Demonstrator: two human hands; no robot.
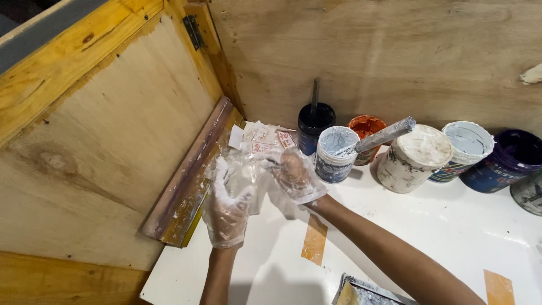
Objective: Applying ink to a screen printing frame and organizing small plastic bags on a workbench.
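Note:
Both my hands wear thin clear plastic gloves over the white table (463, 231). My left hand (227, 206) has its fingers spread and pinches loose clear plastic film (251, 169) between the two hands. My right hand (293, 174) is curled, gripping the same crumpled film at its upper part. Just beyond the hands lies a small pile of white paper stickers with red print (265, 138). A long wooden squeegee (189, 175) leans against the raised plywood screen frame (113, 141), right beside my left hand.
Several paint tubs stand along the plywood back wall: a dark one with a stick (315, 121), a white-blue one with a grey stirrer (336, 152), an orange one (366, 127), a lidded white one (412, 155), others further right. Tape strips (314, 240) mark the table.

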